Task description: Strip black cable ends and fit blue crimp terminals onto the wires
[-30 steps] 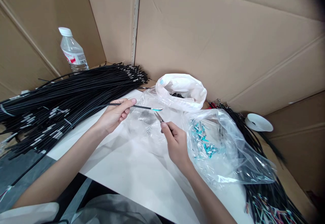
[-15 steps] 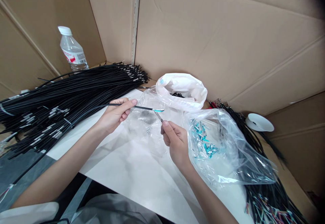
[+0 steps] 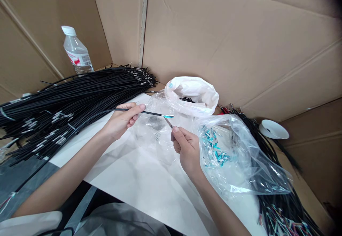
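Note:
Pinched between thumb and fingers of my left hand (image 3: 123,121) is a black cable (image 3: 153,113). Its stripped end shows silver and blue foil (image 3: 168,116) and points right. My right hand (image 3: 186,147) is closed on a small metal blade (image 3: 168,122), likely a knife or one arm of tweezers; its handle is hidden in my fist. The blade's tip is just under the foil, at or very near it; I cannot tell whether they touch. The cable runs back past my left wrist over the bundle and down to the lower left, where thin coloured wires come out.
Black cables (image 3: 88,91) lie bundled at the left, behind them a water bottle (image 3: 77,56). A white bag (image 3: 211,97) holds small black pieces. Foil scraps lie on a clear plastic bag (image 3: 248,164). At the right are more cables (image 3: 283,193) and a white bowl (image 3: 274,129). Cardboard walls surround the table.
Almost nothing differs. Both hands, the cable and the blade appear shifted very slightly right, much as the whole view has; the blade's tip stays by the foil.

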Available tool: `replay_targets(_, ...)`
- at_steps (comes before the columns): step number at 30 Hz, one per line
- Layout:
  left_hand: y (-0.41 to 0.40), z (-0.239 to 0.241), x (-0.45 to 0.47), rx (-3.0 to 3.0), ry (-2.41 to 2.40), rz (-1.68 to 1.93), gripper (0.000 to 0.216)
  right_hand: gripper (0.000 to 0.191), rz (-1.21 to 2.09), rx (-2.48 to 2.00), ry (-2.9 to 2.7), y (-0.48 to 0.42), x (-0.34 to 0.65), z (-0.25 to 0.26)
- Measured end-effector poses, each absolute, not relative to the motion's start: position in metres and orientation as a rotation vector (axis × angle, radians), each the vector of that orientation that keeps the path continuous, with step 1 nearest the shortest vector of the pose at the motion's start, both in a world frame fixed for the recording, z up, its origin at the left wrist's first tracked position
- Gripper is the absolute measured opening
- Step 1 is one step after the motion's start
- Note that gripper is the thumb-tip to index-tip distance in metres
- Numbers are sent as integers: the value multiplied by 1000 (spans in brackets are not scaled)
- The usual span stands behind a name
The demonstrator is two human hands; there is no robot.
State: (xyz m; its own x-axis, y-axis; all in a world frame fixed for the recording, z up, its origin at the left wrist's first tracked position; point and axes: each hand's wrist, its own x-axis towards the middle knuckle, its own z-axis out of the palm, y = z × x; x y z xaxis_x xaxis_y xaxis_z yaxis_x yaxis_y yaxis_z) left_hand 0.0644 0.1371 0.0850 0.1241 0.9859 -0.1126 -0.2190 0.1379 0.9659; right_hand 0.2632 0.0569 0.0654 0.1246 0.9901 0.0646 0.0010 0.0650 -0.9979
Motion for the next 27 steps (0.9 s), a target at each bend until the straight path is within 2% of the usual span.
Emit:
replay_targets(19,138,84,64,991,989,1100,49,43,770,-1321,-1429,53,272,73)
replay_targets(27,137,85,65,987,993,1098,51,44,918,-1285,-1340,55,276,71)
